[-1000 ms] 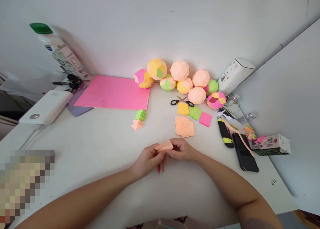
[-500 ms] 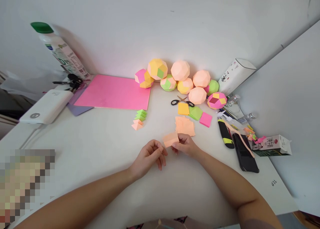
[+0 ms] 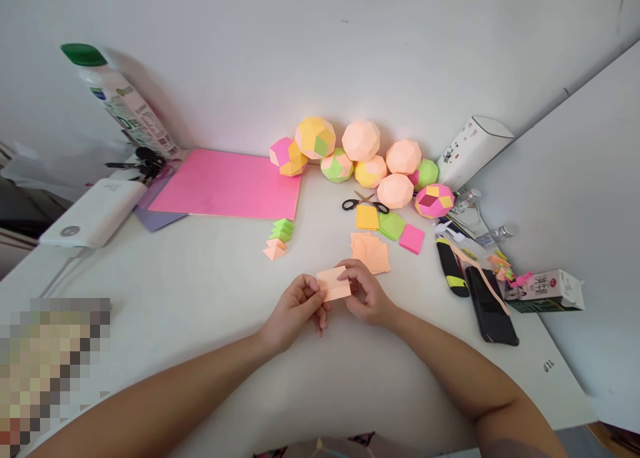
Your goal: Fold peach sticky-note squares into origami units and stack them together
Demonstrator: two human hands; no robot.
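Rejoined since the earlier frame, my left hand (image 3: pixel 295 308) pinches the left edge of the folded peach paper (image 3: pixel 334 285). My right hand (image 3: pixel 369 297) pinches the right edge, holding it flat above the table (image 3: pixel 200 291), just short of the peach stack (image 3: pixel 371 253).

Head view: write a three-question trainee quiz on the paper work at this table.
1. True or false: the peach paper piece is pinched between the left hand and the right hand.
2. Multiple choice: what sits just beyond the scissors, against the wall? A. paper balls B. a mug C. a laptop
3. Fill in: the loose stack of peach squares lies on the table just beyond the ___ hand.
Key: 1 true; 2 A; 3 right.
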